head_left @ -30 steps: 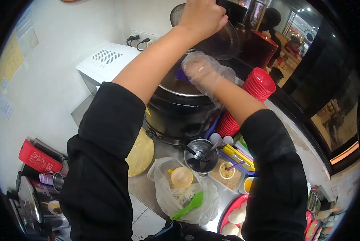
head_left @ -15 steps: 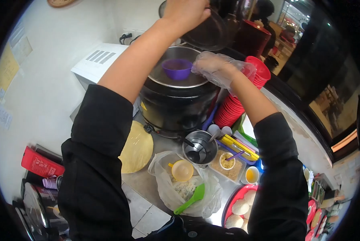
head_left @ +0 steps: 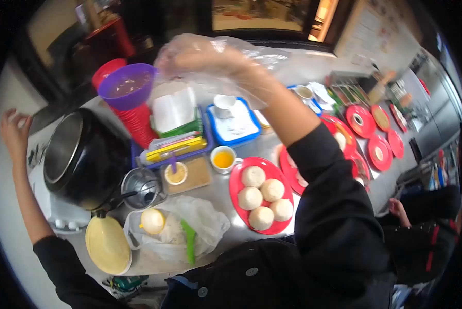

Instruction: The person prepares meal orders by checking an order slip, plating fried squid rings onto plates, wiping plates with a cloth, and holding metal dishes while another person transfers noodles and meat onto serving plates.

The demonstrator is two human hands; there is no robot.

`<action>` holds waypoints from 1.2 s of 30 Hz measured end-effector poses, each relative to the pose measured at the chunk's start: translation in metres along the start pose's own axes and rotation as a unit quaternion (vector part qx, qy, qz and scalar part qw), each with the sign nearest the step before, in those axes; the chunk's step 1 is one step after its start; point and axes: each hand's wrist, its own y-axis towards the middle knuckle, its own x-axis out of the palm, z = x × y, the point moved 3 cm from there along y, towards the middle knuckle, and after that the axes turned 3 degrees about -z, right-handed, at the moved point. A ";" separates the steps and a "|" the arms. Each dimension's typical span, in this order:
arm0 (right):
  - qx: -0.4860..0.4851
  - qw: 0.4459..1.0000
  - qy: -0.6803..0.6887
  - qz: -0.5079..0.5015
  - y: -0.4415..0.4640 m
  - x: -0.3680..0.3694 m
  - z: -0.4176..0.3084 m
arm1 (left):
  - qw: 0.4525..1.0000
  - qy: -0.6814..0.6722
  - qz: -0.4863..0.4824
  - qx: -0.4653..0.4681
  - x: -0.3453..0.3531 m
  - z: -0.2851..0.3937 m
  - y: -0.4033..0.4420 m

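My right hand [head_left: 202, 55], inside a clear plastic bag or loose glove and blurred by motion, grips the rim of a purple bowl [head_left: 130, 90]. Some brownish contents show in the bowl, too smeared to name. It hangs above a stack of red bowls [head_left: 138, 123]. At the far left my left hand [head_left: 15, 133] is raised beside a large black pot [head_left: 99, 165], its fingers loosely curled and apart with nothing visible in them. The pot's round top faces left, and I cannot tell whether a lid covers it.
A steel pot [head_left: 141, 188], a plastic bag of white food [head_left: 177, 232] with a green spoon [head_left: 189, 242], a yellow-liquid cup [head_left: 223, 159] and a red plate of dough balls [head_left: 236, 180] stand on the counter. Another person's hand [head_left: 399, 211] shows at right.
My view has swung right. The purple bowl, held in my right hand, has come away from the black pot to above the red bowls. My left hand no longer holds the dark lid.
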 end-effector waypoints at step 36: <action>0.500 0.615 -0.481 0.375 -0.506 -0.311 0.064 | 0.910 0.141 -0.136 -0.366 0.044 -0.048 -0.053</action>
